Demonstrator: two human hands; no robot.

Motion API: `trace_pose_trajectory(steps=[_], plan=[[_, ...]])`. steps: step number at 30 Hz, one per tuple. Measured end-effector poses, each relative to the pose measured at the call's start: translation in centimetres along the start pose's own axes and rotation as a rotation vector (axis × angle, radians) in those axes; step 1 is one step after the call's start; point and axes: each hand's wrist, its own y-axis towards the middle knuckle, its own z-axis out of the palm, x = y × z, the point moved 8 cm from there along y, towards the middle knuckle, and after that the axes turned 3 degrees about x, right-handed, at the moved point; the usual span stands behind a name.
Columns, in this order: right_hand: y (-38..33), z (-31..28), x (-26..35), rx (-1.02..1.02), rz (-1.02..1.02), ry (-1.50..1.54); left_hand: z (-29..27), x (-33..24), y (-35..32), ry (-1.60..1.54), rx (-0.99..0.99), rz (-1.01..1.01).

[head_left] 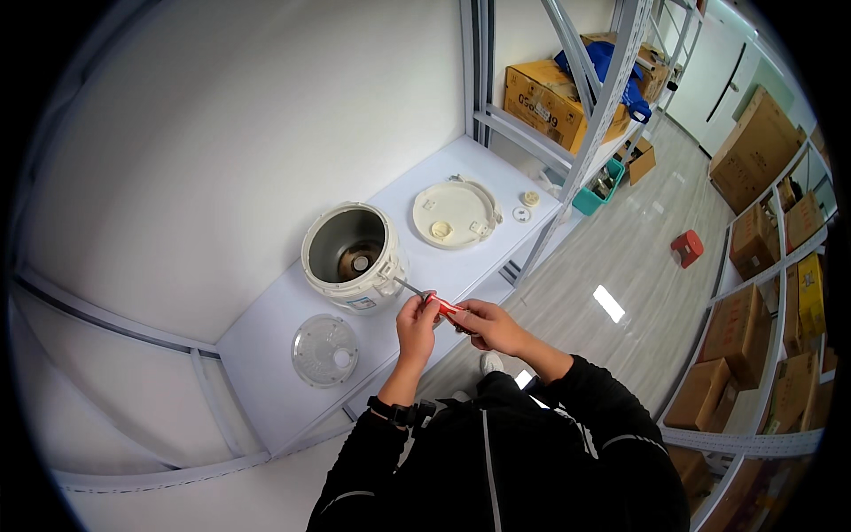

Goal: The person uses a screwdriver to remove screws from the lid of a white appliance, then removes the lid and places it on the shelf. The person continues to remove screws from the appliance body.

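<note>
Nearest the camera, the person's dark sleeves come up from the lower edge, with a black watch [394, 410] on the left wrist. The left hand [415, 326] and the right hand [490, 326] meet in front of the body, just at the front edge of the white counter [266, 372]. Both are clenched on a screwdriver [439, 306] with a red handle: the right hand wraps the back of the handle and the left hand closes on its front end. The thin metal shaft pokes out past the left fingers and points at the hinge side of the pot, its tip very near or touching it; which one, I cannot tell.

On the counter, left of the hands, a round clear lid [324, 350] lies flat. Just beyond it stands an open cream-coloured rice cooker body [353, 257], upright, with its metal inside showing. Farther back lies a round cream cover plate [455, 214], and beside that, two small round parts [526, 206], close together.

Beyond the counter, a metal rack carries cardboard boxes [542, 102] and a blue cloth [612, 66]. A red stool [687, 247] stands on the shiny floor, well apart.
</note>
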Motion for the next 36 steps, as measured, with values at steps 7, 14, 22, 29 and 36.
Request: trace_pose_trajectory(steps=[7, 14, 22, 29, 36], plan=[[-2.8, 2.2, 4.9, -0.134, -0.486, -0.734, 0.2, -0.1, 0.1, 0.086, -0.077, 0.012], [-1.2, 1.1, 2.1, -0.128, -0.303, -0.449, 0.4, -0.7, -0.4, 0.038, -0.075, -0.035], [-1.7, 0.6, 3.0, -0.182, -0.363, -0.661, 0.6, 0.0, -0.2, -0.003, -0.051, -0.02], [-1.3, 0.0, 1.8, -0.144, -0.232, -0.364, 1.0, -0.2, -0.7, -0.079, -0.016, -0.028], [-1.4, 0.8, 2.0, -0.075, -0.229, -0.407, 0.4, 0.5, -0.7, -0.077, -0.036, -0.046]])
